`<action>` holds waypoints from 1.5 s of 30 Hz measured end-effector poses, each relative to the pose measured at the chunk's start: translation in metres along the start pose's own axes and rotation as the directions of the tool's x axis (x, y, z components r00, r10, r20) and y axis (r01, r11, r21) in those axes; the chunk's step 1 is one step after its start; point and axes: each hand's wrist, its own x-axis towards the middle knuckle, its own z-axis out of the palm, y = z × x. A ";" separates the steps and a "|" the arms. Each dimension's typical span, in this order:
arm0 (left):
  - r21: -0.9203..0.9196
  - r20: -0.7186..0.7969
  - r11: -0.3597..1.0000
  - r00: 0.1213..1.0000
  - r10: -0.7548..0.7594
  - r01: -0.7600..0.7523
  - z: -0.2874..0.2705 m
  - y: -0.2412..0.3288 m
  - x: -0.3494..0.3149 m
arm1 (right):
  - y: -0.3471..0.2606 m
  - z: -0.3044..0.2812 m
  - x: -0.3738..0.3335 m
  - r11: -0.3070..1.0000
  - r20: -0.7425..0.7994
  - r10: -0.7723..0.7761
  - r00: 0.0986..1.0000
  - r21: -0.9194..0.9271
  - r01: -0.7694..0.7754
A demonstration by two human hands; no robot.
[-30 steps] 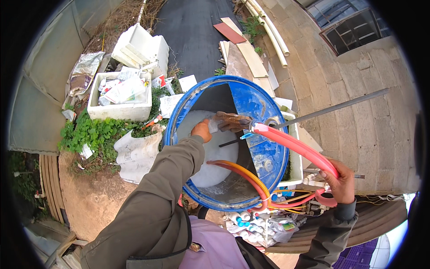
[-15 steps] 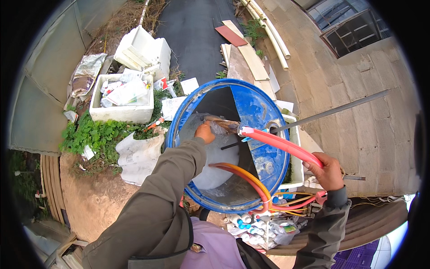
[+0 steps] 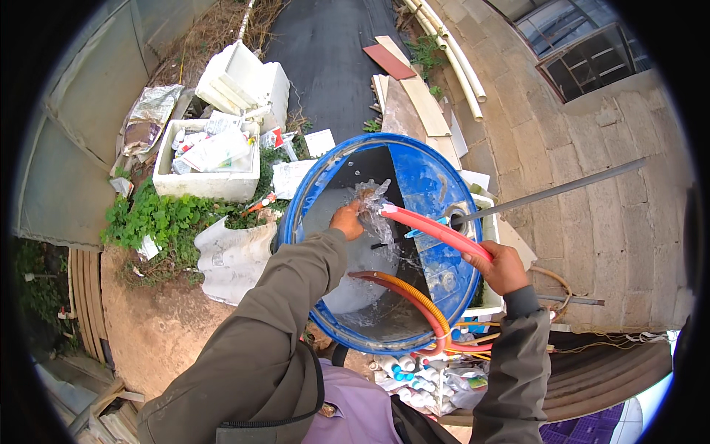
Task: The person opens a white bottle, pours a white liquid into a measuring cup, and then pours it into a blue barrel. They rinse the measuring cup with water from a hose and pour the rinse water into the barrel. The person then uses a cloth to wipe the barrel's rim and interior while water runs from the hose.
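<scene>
The red hose (image 3: 438,232) shifted left, jutting from the right grip (image 3: 504,268).

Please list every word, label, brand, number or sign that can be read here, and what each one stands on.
No text can be read in this view.
Packets in the white foam box: print too small.
Silver-and-brown sack: markings too blurred.
Red hose and blue barrel: no lettering that I can make out.
</scene>
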 end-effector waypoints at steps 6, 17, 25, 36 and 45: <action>0.133 0.059 0.989 0.996 -0.069 0.061 -0.005 0.001 -0.001 | -0.013 0.031 0.005 0.996 -0.020 -0.036 0.999 -0.082 0.034; 0.010 0.200 0.946 0.926 -0.319 0.324 -0.003 0.003 -0.003 | -0.015 -0.033 -0.067 0.997 -0.149 -0.025 0.988 0.067 0.036; -0.176 0.401 0.804 0.787 -0.469 0.568 -0.011 0.013 0.003 | 0.000 -0.085 -0.117 0.957 -0.229 -0.001 0.973 0.283 0.067; 0.117 0.259 0.990 0.960 -0.105 0.077 0.016 -0.020 0.023 | 0.039 -0.116 -0.148 0.951 -0.277 0.078 0.958 0.308 0.012; -0.114 0.181 0.975 0.968 -0.171 0.193 -0.019 0.016 -0.001 | 0.026 -0.100 -0.121 0.949 -0.265 0.081 0.961 0.316 0.007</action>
